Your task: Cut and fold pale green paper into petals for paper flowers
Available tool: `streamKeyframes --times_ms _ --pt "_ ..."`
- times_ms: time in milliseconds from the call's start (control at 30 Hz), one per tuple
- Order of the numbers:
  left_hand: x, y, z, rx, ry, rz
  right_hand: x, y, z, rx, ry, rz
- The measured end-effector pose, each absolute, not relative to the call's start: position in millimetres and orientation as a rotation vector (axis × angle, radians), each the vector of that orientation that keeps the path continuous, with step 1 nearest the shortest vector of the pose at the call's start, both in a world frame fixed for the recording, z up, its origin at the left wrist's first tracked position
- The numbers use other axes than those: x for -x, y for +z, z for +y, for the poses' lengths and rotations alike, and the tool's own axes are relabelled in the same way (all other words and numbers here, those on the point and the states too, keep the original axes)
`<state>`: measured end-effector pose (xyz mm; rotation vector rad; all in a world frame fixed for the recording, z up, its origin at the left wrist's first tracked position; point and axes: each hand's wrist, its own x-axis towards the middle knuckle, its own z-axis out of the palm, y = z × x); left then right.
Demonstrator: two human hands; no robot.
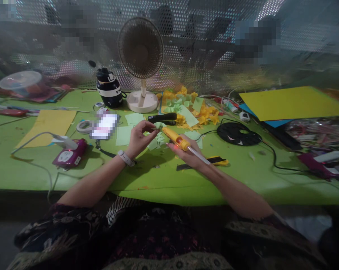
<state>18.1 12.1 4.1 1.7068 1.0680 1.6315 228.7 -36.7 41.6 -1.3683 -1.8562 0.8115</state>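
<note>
My right hand [187, 152] is wrapped round a yellow hot glue gun [176, 137], from whose back a clear glue stick [199, 155] juts. A small red light glows on the gun. Pinched in the fingers of my left hand [141, 138] is a small piece of light green paper [159, 125], close to the gun's nozzle. Whether nozzle and paper touch, I cannot tell. Below the hands lie folded green paper pieces [157, 141]. Flat green sheets [122, 135] are on the table by my left hand. Just beyond my hands lies a black stapler [162, 118].
Yellow and green paper flowers [183, 103] are heaped at the back, near a fan [141, 48] and a dark bottle [109, 90]. A black cutter [203, 162] lies beside my right forearm. Left are a phone [104, 125] and purple power block [70, 153]; right, a black palette-shaped disc [236, 134] and cable.
</note>
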Motion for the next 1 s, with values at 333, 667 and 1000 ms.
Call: streamKeyframes --times_ms 333,667,1000 --pt "-17 5 16 -1.590 1.584 1.049 -231 35 -32 1.281 0.538 -1.906" --pt "-12 1 28 -1.523 1.566 1.065 -283 51 -3 1.413 -0.017 -1.826" --pt "-8 1 33 -1.533 1.541 1.133 -357 20 2 2.163 0.042 -1.767"
